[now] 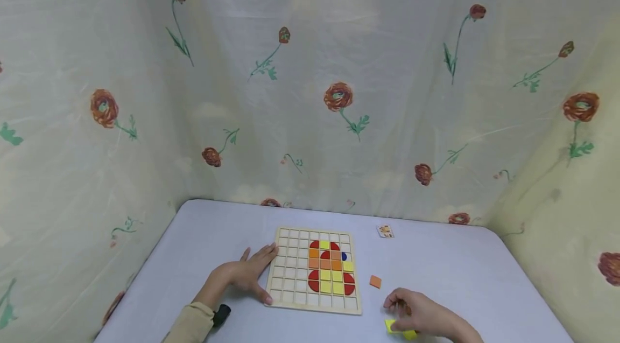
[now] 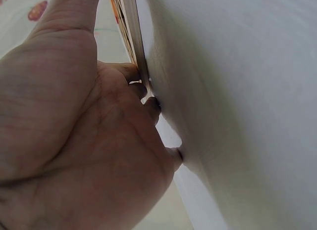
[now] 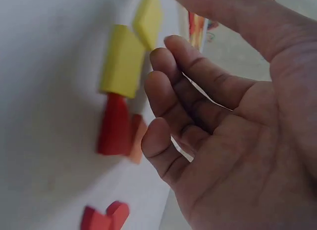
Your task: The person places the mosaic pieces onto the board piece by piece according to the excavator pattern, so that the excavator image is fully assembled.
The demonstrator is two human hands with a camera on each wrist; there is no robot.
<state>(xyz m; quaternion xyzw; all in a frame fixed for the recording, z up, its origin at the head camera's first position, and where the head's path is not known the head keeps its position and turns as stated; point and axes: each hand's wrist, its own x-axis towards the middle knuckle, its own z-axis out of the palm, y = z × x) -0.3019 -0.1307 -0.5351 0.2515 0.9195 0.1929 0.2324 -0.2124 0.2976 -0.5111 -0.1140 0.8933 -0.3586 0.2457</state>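
Note:
My left hand [image 1: 248, 274] lies against the left edge of a wooden grid board [image 1: 339, 309], its thumb and fingers spread along the rim. Red, yellow and orange tiles fill cells on the board's right half, along with a small blue piece [image 1: 344, 256]. Above some loose yellow tiles [image 1: 390, 326] hovers my right hand [image 1: 420, 314], fingers loosely bent with nothing between them. In the right wrist view a yellow tile [image 3: 121, 62] is near the fingertips, beside a red piece [image 3: 114, 128] and an orange piece [image 3: 137, 141].
An orange tile [image 1: 375, 281] lies just right of the board. Farther back on the white table [image 1: 450, 267] is a small picture card [image 1: 385, 231]. Red pieces [image 3: 118, 215] lie lower in the right wrist view. A flowered curtain [image 1: 310, 117] surrounds the table's back and sides.

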